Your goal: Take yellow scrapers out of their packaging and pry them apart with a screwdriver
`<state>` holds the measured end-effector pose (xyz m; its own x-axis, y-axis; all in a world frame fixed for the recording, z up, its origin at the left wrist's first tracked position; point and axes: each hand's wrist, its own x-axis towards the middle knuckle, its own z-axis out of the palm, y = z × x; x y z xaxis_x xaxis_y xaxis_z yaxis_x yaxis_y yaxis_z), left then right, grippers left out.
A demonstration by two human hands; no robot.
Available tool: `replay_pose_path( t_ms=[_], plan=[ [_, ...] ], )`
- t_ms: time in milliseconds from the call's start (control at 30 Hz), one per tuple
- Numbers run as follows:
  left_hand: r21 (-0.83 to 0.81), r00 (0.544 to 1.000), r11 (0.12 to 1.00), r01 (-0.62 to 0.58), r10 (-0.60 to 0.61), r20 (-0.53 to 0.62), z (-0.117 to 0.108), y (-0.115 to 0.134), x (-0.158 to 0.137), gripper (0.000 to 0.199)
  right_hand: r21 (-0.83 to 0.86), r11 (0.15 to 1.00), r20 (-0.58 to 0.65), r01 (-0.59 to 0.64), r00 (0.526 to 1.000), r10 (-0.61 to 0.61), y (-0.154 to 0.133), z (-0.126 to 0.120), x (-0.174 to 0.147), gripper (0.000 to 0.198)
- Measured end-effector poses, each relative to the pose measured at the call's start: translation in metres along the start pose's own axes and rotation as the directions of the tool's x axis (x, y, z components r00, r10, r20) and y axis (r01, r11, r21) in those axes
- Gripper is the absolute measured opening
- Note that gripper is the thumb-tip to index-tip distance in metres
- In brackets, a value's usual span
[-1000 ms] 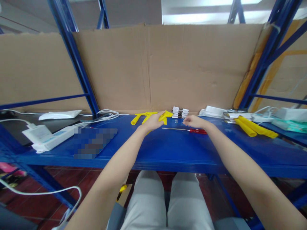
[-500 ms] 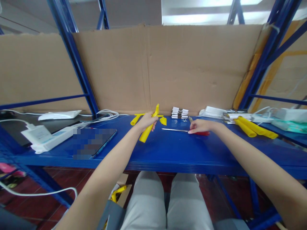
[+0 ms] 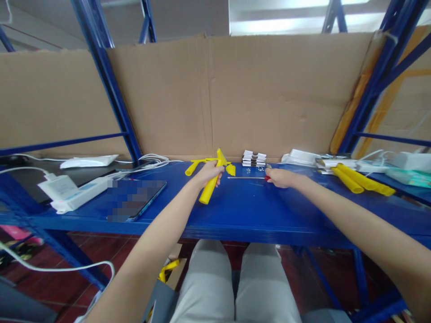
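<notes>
My left hand [image 3: 209,174] is closed around a yellow plastic tube-shaped piece [image 3: 208,193], which it holds tilted above the blue shelf, with a narrower, angled top end. My right hand [image 3: 282,177] is wrapped around the red handle of a screwdriver [image 3: 247,178]; its long metal shaft points left, and most of the handle is hidden by the fingers. Beyond the left hand lies another yellow piece [image 3: 191,168]. A small yellow part [image 3: 230,169] sits between the hands. Tiny pale bits, perhaps screws [image 3: 261,169], are scattered near the right hand.
A banded stack of white pieces [image 3: 254,159] stands by the cardboard backboard [image 3: 269,89]. Yellow tubes [image 3: 350,180] and white packets lie right. At left are a tablet [image 3: 138,199], a power strip [image 3: 81,195] and cables. Blue uprights [image 3: 116,94] frame the shelf.
My right hand has closed round the screwdriver's handle and raised it slightly, where before its fingers were on it at the shelf. My left hand still grips the yellow piece. The view shifted slightly.
</notes>
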<state>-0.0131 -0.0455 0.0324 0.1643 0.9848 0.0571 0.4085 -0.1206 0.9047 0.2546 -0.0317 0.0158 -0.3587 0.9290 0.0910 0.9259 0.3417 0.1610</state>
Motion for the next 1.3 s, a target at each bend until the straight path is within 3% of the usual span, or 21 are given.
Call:
replay_pose_path(
  t_ms=[333, 567, 867, 1300],
  plan=[
    [-0.032, 0.999, 0.999, 0.029, -0.028, 0.022, 0.005, -0.005, 0.003, 0.014, 0.156, 0.985, -0.154, -0.069, 0.984, 0.094, 0.015, 0.008, -0.016, 0.005],
    [0.004, 0.999, 0.999, 0.054, -0.054, 0.007, 0.009, -0.004, 0.000, 0.010, 0.309, 0.951, -0.269, -0.016, 0.958, 0.104, 0.022, 0.010, -0.020, 0.008],
    [-0.014, 0.998, 0.998, 0.057, -0.057, 0.030, 0.012, 0.001, -0.004, 0.012, 0.346, 0.936, -0.289, 0.064, 0.956, 0.041, 0.021, 0.014, -0.017, 0.016],
    [-0.012, 0.997, 0.999, 0.051, -0.050, 0.053, 0.012, 0.002, -0.005, 0.012, 0.360, 0.929, -0.295, 0.087, 0.955, 0.025, 0.024, 0.018, -0.016, 0.016]
  ],
)
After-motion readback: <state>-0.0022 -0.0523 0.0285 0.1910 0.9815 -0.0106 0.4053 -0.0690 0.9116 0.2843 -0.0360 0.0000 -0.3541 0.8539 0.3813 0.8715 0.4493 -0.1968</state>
